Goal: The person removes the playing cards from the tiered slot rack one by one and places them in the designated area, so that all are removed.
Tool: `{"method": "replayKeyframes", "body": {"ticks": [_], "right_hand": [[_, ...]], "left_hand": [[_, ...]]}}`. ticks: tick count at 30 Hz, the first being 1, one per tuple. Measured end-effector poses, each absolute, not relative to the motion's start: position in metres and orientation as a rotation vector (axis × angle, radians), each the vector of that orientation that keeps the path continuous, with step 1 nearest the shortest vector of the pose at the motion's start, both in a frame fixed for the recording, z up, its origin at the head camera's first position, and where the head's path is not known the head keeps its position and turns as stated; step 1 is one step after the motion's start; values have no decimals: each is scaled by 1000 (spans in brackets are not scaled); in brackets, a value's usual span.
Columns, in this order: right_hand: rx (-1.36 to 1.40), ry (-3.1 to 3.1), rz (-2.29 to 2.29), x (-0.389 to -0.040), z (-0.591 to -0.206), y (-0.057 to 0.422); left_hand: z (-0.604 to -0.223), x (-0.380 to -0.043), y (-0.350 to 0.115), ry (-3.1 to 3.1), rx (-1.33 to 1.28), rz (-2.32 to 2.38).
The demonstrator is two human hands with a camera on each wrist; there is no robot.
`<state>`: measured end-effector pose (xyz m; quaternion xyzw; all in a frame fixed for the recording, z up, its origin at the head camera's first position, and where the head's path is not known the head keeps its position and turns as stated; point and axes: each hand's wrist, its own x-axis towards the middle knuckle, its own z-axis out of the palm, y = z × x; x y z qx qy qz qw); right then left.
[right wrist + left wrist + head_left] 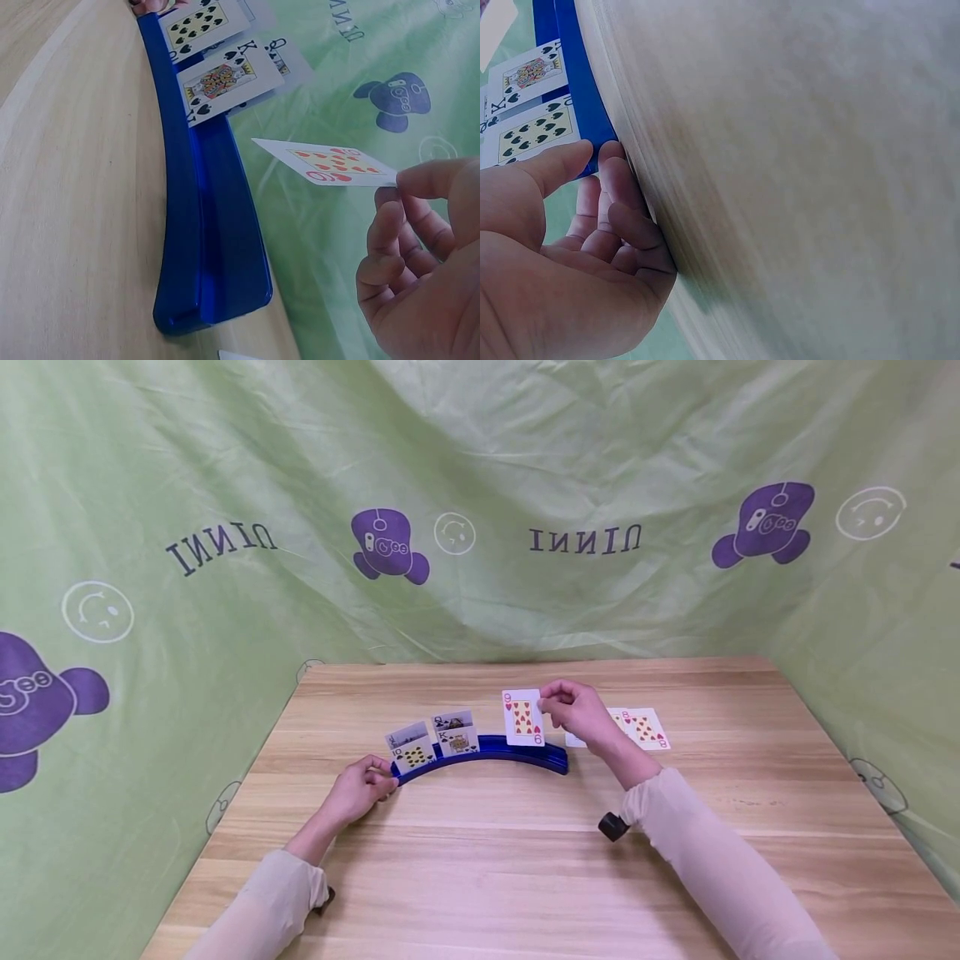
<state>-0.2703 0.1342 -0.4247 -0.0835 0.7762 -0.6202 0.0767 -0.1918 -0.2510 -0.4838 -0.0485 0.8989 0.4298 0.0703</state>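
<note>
My right hand (583, 717) pinches the nine of hearts (522, 720) by its side edge, between thumb and fingers. The card is raised over the right part of a curved blue card holder (498, 747); a gap shows between them in the right wrist view. At the holder's left end, my left hand (592, 247) grips its tip with thumb and fingertips. The ten of spades (415, 758) and the king of spades (225, 79) stand in the holder's left half. Behind the king shows a queen (452, 720), and another card, mostly hidden, stands behind the ten.
More red-suit cards, including the eight of hearts (643, 729), lie on the wooden table (480, 877) to the right, partly behind my right wrist. A green printed curtain (495, 610) encloses the table's back and sides.
</note>
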Motion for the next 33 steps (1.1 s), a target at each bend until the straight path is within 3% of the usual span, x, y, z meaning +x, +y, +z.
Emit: {"method": "replayKeyframes", "body": {"ticks": [33], "right_hand": [[-158, 2368, -1865, -272, -416, 180]], "left_hand": [[-484, -193, -252, 2697, -139, 1296]]}}
